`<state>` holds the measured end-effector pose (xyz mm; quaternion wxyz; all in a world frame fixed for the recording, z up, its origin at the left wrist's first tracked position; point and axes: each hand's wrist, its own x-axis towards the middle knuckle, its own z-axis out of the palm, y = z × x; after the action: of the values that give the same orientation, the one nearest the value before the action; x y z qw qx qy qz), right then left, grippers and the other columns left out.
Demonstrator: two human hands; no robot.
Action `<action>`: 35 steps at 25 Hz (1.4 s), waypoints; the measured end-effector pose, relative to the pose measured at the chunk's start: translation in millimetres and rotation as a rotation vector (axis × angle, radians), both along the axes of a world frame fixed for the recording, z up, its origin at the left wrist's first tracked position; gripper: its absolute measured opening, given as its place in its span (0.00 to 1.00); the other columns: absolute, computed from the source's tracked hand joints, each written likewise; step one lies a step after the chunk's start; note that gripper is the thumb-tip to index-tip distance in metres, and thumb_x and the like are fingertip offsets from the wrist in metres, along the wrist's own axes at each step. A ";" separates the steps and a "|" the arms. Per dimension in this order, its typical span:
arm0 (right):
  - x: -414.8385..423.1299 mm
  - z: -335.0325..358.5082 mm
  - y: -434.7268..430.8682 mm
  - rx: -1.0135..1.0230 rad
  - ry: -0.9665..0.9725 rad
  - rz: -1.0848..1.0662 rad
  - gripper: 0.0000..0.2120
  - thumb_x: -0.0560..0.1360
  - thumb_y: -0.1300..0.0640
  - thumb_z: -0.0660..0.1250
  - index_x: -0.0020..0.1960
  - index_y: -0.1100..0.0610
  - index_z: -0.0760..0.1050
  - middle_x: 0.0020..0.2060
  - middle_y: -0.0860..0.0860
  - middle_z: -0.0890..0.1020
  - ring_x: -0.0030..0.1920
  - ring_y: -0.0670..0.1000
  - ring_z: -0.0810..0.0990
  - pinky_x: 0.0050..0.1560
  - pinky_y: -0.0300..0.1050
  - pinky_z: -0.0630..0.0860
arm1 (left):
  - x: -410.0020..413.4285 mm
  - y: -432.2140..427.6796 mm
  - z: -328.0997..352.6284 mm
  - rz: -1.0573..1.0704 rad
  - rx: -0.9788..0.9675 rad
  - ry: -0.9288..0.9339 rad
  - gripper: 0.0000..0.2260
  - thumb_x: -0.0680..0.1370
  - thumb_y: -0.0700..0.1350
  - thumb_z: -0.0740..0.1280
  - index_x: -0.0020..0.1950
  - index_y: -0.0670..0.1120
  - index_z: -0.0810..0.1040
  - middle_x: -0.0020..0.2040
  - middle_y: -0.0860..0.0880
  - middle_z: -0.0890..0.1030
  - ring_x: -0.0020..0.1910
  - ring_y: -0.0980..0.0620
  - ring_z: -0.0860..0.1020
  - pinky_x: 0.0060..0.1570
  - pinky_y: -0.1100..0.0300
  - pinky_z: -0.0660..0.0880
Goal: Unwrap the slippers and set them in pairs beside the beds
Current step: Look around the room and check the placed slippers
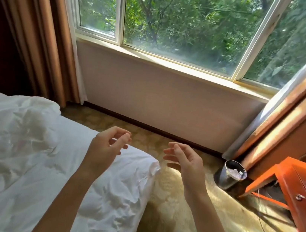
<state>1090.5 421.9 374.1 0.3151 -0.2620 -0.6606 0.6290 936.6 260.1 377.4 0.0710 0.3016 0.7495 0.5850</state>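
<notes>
Hands raised, both empty — left hand (pixel 105 146) loosely curled, right hand (pixel 185 161) half open. Below lies the bed (pixel 27 148) — white, rumpled.

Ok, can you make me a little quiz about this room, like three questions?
1. True or false: the left hand is holding a slipper.
2. What stands on the carpet between the wall under the window and the orange table? A) a lamp B) a bin C) a chair
3. Fill in: the white duvet lies on the ____ side of the picture.

Key
1. False. Both the left hand and the right hand are empty, fingers loosely curled, and no slippers show in this view.
2. B, the bin, with some scraps inside.
3. Left.
</notes>
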 end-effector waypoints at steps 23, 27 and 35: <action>-377.5 -16.7 366.8 0.007 -0.124 0.498 0.09 0.81 0.55 0.64 0.53 0.56 0.82 0.44 0.53 0.88 0.45 0.49 0.86 0.45 0.41 0.82 | -292.8 333.1 -37.7 0.493 0.112 -0.190 0.07 0.80 0.44 0.64 0.52 0.47 0.81 0.45 0.51 0.85 0.42 0.54 0.84 0.40 0.60 0.82; -456.0 -20.2 410.6 -0.012 -0.143 0.589 0.09 0.81 0.55 0.64 0.53 0.54 0.82 0.44 0.51 0.88 0.46 0.49 0.86 0.45 0.41 0.82 | -350.7 375.8 -42.1 0.566 0.116 -0.212 0.07 0.80 0.44 0.64 0.52 0.47 0.81 0.45 0.50 0.85 0.43 0.53 0.84 0.42 0.58 0.82; -623.4 -44.3 492.3 -0.059 -0.178 0.883 0.08 0.81 0.55 0.65 0.53 0.55 0.83 0.44 0.53 0.88 0.45 0.50 0.86 0.46 0.41 0.82 | -464.2 462.2 -63.1 0.834 0.146 -0.292 0.06 0.80 0.43 0.64 0.50 0.47 0.82 0.44 0.50 0.86 0.42 0.53 0.84 0.39 0.61 0.80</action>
<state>467.0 914.2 329.7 -0.0490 -0.0170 -0.7155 0.6967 472.4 722.3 314.3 -0.0875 -0.1077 0.7460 0.6514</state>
